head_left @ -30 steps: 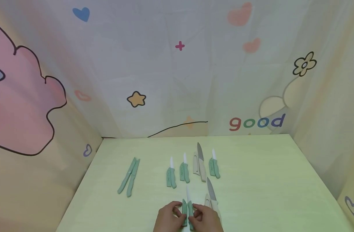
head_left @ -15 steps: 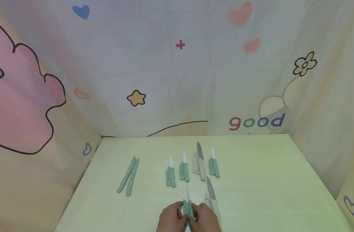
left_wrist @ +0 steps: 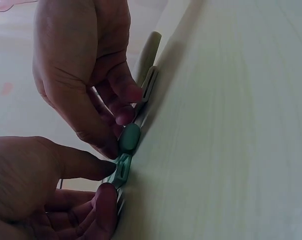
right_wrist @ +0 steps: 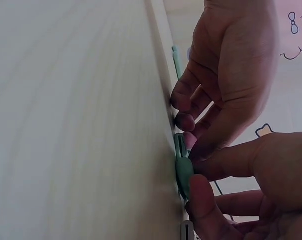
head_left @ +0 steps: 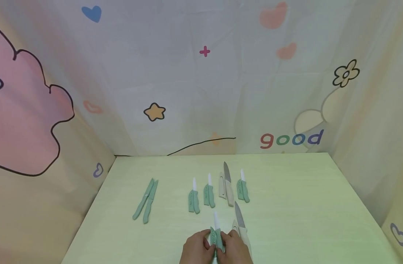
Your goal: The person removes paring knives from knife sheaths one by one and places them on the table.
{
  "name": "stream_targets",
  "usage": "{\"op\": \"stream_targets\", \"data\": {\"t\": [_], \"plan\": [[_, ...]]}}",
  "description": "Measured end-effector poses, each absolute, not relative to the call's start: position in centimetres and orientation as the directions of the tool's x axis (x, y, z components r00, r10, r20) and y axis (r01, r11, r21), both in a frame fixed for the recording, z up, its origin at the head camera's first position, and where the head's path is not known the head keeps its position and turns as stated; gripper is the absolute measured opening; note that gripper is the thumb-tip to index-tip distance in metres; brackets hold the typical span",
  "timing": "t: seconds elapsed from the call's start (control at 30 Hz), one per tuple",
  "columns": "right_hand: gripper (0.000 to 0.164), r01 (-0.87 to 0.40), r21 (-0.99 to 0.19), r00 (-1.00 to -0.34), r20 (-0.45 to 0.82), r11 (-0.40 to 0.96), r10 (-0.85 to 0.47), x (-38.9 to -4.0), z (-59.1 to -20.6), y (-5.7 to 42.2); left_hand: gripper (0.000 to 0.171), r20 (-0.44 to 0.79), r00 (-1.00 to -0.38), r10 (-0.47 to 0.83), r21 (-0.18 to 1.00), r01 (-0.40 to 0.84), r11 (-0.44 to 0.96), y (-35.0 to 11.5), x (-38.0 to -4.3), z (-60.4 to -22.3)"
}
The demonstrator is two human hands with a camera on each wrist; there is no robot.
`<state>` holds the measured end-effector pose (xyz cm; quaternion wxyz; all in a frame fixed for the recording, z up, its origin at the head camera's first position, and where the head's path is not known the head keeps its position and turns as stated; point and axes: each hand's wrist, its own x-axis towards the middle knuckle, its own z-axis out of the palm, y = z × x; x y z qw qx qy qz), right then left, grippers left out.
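At the table's near edge, my left hand [head_left: 197,248] pinches a green knife sheath [head_left: 213,237] between thumb and fingers. Close beside it, my right hand [head_left: 235,248] pinches the green handle of a small knife [head_left: 216,220], its white blade pointing away from me. Sheath and handle lie side by side on the table, seemingly touching. From the left wrist, the sheath's slotted end [left_wrist: 122,170] shows below the rounded handle end [left_wrist: 130,138]. The right wrist view has the handle [right_wrist: 184,175] under my right thumb, and the sheath [right_wrist: 179,144] by my left fingers.
Right of my right hand lies a beige knife [head_left: 240,216] with its beige sheath [head_left: 235,225], partly covered. Farther back are green knives [head_left: 196,201] [head_left: 211,196] [head_left: 246,191] and another beige knife [head_left: 228,187], each beside a sheath. Two green knives [head_left: 150,201] form a V at left.
The gap between the green sheath and the small knife has closed. My left hand has moved right with the sheath; the knife has shifted slightly right. The other knives stay put.
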<state>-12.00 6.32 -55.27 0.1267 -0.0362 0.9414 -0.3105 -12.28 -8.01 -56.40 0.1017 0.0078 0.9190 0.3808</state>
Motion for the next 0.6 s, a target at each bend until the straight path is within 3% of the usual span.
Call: {"op": "stream_targets", "data": {"t": [0.4,0.6], "plan": [[0.052,0.000,-0.607,-0.975,-0.176,0.795,-0.134,-12.0,-54.9,6.5,0.047,-0.198,-0.977,0.081,0.706,-0.085,0.703,-8.8,-12.1,-56.4],[0.049,-0.025,-0.660,-0.974,-0.153,0.750,-0.166,-12.1,-54.9,6.6,0.046,-0.125,-0.989,0.083,0.703,-0.029,0.711,-9.2,-12.0,-56.1]]}}
